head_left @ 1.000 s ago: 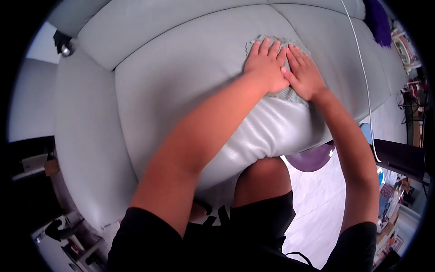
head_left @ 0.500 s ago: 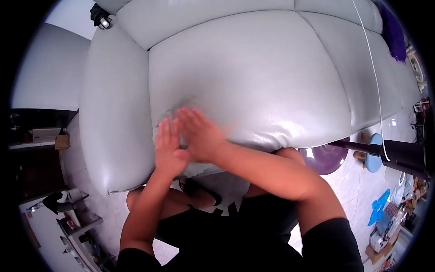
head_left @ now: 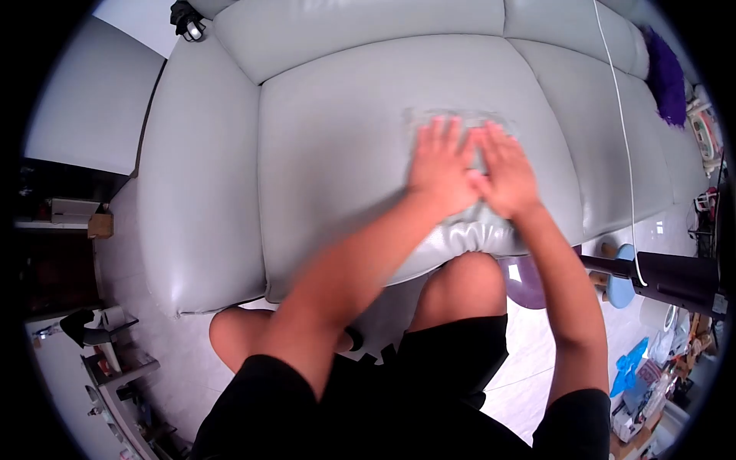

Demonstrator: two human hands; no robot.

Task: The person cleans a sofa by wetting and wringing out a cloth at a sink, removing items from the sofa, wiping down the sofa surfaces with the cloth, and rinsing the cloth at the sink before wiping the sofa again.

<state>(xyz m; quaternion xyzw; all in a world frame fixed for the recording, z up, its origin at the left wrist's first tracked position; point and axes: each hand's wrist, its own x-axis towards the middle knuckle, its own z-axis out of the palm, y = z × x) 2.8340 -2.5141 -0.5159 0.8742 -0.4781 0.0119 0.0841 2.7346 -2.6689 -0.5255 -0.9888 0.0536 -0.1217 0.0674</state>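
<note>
A light grey leather sofa seat (head_left: 345, 115) fills the middle of the view. My left hand (head_left: 441, 169) lies flat on its right part, fingers stretched out and pointing away from me. Right beside it my right hand (head_left: 507, 172) presses flat too, the thumbs meeting between them. Around the fingertips runs a wrinkled grey patch (head_left: 418, 116); whether it is a thin cloth under the palms or creased leather I cannot tell. The front edge of the seat is puckered just below the hands.
The sofa's armrest (head_left: 199, 176) stands at the left. A white cord (head_left: 622, 130) hangs down the right side near a dark pole-like device (head_left: 675, 276). Below the seat are a purple round object (head_left: 525, 282) and a blue stool (head_left: 621, 287). A purple fluffy item (head_left: 665, 80) lies far right.
Both hands have slid together from the seat's left front to its right part, farther from me. The wrinkled patch appears around them there, and the view has shifted slightly.
</note>
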